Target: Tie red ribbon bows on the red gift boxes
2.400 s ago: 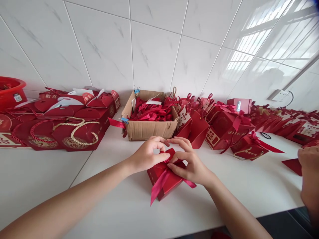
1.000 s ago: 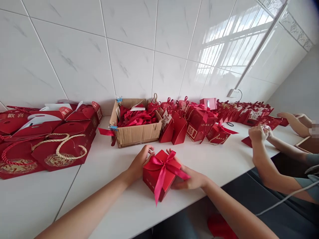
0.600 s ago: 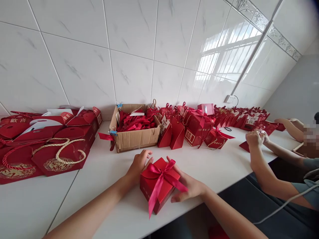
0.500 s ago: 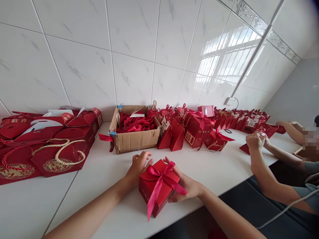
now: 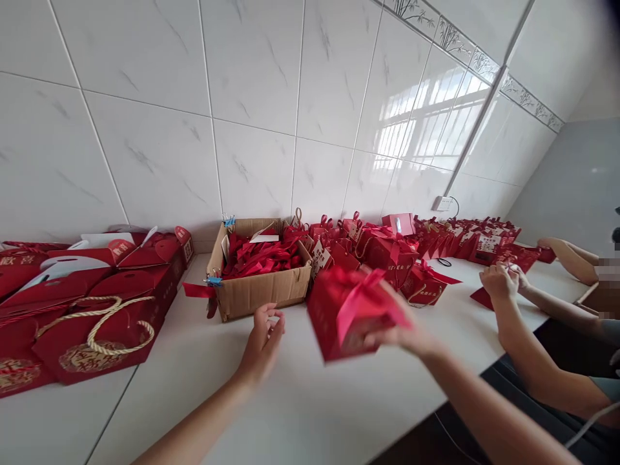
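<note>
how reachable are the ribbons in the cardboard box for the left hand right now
Probably yes: the left hand looks free, just in front of the cardboard box, whose top is open with the red ribbons showing. It would just need to reach over the near side.

The red cardboard box (image 5: 322, 316) looks blurry, with its top facing up. A shiny pink-red cloth ribbon (image 5: 357, 305) goes around it. One ribbon end hangs down the front, and another sticks out by the right hand (image 5: 400, 332), which holds the box by its side over the white counter (image 5: 295, 413).
</note>
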`<state>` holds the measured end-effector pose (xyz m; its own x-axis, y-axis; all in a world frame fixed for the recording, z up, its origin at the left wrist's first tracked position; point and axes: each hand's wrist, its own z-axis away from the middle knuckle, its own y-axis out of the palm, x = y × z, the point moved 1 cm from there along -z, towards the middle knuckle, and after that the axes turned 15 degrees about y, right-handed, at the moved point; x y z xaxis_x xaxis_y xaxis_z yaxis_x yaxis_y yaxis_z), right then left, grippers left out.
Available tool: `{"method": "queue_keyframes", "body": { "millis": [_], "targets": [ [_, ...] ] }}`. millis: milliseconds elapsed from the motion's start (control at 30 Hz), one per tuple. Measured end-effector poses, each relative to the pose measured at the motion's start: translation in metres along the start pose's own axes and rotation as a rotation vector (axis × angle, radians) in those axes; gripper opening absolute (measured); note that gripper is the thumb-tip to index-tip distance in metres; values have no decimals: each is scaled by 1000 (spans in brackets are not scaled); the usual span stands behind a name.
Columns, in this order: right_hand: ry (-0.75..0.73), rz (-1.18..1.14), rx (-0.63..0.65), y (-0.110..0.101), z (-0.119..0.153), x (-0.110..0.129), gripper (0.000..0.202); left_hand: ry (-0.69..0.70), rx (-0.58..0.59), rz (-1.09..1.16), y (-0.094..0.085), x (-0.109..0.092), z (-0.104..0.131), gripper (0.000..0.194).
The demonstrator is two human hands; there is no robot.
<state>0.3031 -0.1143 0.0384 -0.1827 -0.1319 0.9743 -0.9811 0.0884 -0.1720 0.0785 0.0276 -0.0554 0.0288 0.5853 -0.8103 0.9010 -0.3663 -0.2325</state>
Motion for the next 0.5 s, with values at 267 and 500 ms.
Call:
{"method": "queue_keyframes", "body": {
  "millis": [267,500],
  "targets": [
    [69,449,-1017,-143,-113,75,94,-122,22,113,1,1,0,34],
    [446,628,-1167,-183,-161,52,109,-102,84,77,-3,-4,-5,30]
  ]
}}
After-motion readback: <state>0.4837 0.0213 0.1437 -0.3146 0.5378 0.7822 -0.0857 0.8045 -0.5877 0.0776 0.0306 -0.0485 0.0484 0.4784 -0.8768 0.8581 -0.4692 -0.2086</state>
